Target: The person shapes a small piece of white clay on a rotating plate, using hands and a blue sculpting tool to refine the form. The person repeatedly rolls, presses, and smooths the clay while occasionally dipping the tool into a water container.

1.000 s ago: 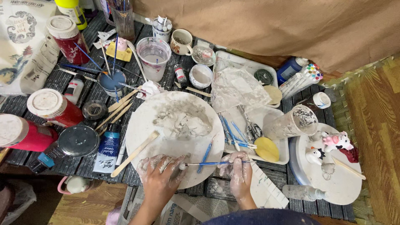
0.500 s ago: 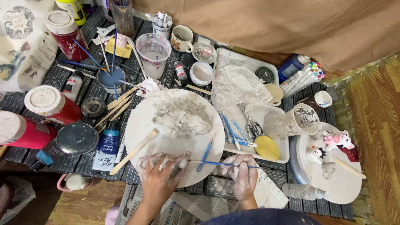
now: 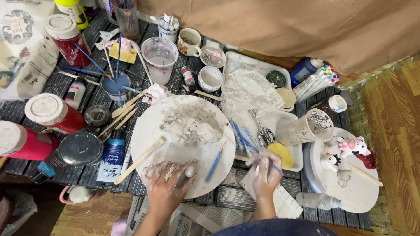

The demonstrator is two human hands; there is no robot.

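white clay lump sits pinched under the left hand fingers; the right hand fingers grip a blue tool well to its right.

Clay-smeared hands on a round white board (cluttered table), small clay lump.

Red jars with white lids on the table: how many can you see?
3. One red jar at back left, one at mid left, one cut off by the left edge. Clutter may hide others.
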